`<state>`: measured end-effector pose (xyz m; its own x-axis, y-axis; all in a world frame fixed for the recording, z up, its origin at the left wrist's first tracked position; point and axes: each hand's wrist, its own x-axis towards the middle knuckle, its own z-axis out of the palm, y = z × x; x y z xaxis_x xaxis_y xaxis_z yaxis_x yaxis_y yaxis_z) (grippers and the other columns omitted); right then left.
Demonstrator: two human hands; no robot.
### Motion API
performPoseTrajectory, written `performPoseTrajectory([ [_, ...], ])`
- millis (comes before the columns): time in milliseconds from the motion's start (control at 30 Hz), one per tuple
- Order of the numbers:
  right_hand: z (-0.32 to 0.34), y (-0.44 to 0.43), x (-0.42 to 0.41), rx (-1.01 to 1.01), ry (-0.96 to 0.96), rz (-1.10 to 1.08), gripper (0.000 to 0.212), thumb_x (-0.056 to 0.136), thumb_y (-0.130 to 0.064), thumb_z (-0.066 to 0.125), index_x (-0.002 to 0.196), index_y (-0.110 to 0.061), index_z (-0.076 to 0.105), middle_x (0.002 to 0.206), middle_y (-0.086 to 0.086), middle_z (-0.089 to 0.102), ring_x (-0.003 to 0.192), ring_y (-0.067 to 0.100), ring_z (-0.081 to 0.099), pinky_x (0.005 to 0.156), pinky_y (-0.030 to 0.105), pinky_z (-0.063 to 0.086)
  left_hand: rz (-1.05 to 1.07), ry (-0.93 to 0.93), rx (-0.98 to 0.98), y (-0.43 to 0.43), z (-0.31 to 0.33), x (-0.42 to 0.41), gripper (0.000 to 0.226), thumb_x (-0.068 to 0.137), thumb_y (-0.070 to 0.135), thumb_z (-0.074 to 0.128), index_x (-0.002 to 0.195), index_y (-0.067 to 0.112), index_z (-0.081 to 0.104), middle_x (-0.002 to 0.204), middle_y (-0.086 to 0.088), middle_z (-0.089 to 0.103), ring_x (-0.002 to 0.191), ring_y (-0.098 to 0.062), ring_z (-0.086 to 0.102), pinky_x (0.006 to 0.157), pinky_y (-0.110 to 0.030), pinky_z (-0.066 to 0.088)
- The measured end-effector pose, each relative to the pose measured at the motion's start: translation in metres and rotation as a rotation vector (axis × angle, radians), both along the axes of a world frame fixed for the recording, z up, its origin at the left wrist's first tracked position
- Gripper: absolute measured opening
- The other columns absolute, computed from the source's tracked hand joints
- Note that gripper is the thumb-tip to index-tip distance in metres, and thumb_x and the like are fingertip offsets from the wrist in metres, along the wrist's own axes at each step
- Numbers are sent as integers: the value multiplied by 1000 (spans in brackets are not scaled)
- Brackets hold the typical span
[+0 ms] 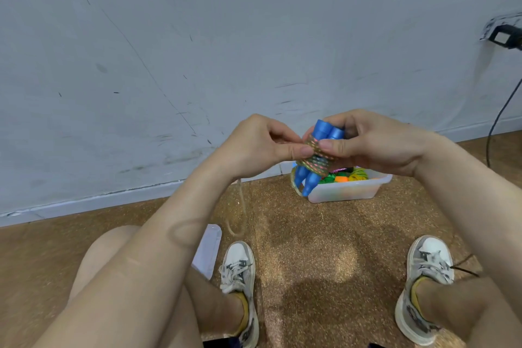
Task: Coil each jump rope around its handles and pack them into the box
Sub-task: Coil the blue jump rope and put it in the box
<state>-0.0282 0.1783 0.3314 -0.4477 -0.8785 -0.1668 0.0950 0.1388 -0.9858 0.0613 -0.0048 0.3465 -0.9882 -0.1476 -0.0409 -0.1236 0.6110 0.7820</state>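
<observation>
Both hands hold the two blue handles (316, 155) side by side above the floor, in front of the box (347, 192) — long axis tilted, butt ends up toward the wall, tapered tips down-left. The left hand (262, 147) pinches the coiled rope (317, 157); the right hand (370, 141) closes its fingers around the handles. No readable writing.

handles (324, 133): blue plastic, satin sheen | rope (319, 159): woven cord, matt, flecked | box (346, 191): translucent white plastic, smooth | floor (310, 234): speckled, grainy, cork-like | wall (197, 51): matt paint, scuffed
</observation>
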Motion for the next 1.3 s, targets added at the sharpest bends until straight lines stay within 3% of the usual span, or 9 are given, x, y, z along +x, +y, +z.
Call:
performPoseTrajectory([
  [200,3,-4,2,-80,-89,-302,43,69,-16,72,110,-13,61,99,14,65,91,26,70,76,35,59,131,46,161,10,-6,0,21,78,34,76,82,13,77,49,9,58,45,-1,42,51,-19,36],
  [333,-4,-12,13,165,-54,-374,52,71,-52,72,111,-22,59,98,7,64,86,27,71,77,41,59,248,277,-397,22,-18,1,31,74,50,73,82,20,72,75,4,70,74,-14,63,66,-33,47],
  [433,-14,-24,22,156,50,-510,38,86,-47,65,97,-11,55,79,8,64,64,23,65,73,46,58,172,304,-685,42,-22,4,35,77,53,66,94,22,63,92,3,66,89,-19,60,73,-36,45],
  [600,-11,-11,10,158,231,-421,24,90,-17,66,108,-6,58,78,4,62,60,10,61,54,21,52,54,147,-293,25,-13,1,21,70,36,81,83,21,74,80,7,72,77,-1,62,73,-20,45],
  [767,0,2,2,91,233,-137,25,89,-5,65,113,-11,61,95,9,65,81,19,60,63,21,52,-68,54,-47,11,0,2,17,65,20,86,74,15,72,61,5,65,50,1,52,55,-15,41],
  [933,6,9,-7,49,179,106,36,84,-1,65,120,-9,60,108,15,68,96,26,65,83,33,55,-32,43,-154,3,3,2,33,61,41,84,84,23,71,68,8,65,53,4,50,56,-13,38],
  [1133,2,0,-5,-128,-139,-330,60,69,-5,73,126,-14,55,101,19,66,86,30,68,81,37,59,72,73,157,8,-3,1,24,85,28,68,87,5,75,48,7,59,37,0,36,43,-16,30],
  [1200,-1,-8,1,-87,-169,-484,44,80,-16,71,121,-12,55,99,16,66,78,26,67,73,34,60,178,165,62,10,-10,-2,31,80,41,72,74,10,76,58,-6,66,45,-9,40,49,-25,33],
  [1300,-11,-19,17,154,-63,-435,38,87,-45,63,113,-17,59,90,6,69,73,21,67,73,39,60,184,224,-442,23,-21,1,36,76,53,70,77,17,73,68,-2,70,65,-16,61,63,-34,46],
])
